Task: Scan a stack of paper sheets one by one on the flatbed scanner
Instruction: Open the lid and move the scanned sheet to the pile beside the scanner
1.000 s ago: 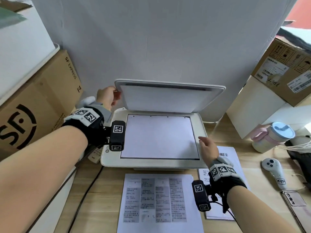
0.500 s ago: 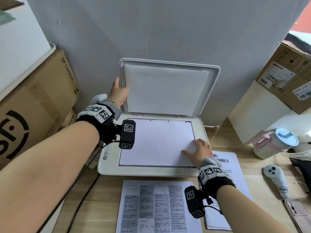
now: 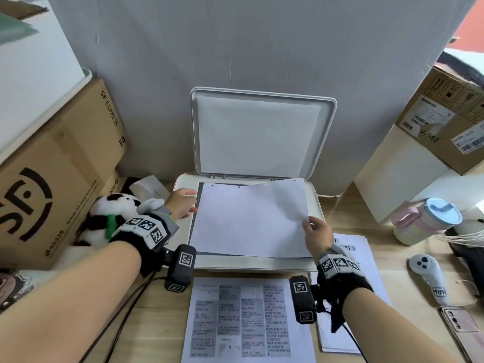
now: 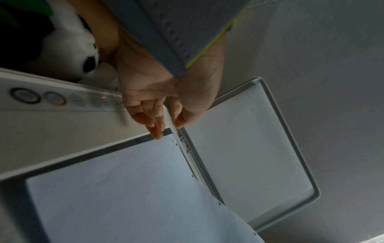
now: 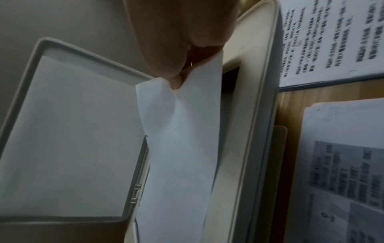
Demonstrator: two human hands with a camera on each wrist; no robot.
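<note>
Lid (image 3: 262, 132) raised; sheet (image 3: 248, 221) pinched at its edge by right hand (image 3: 315, 235), half lifted off the glass; left hand (image 3: 180, 203) slack, empty; removal judged underway; stack (image 3: 248, 320) unscanned.

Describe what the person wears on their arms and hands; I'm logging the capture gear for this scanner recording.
Both forearms are bare, no sleeves. Each wrist carries a black wrap with a grey-white band printed with square black-and-white markers. A black boxy camera module, bearing similar markers, hangs at the inner side of each wrist, with thin black cables trailing from it. The left hand and right hand are ungloved. The left band has a yellow-green edge.
</note>
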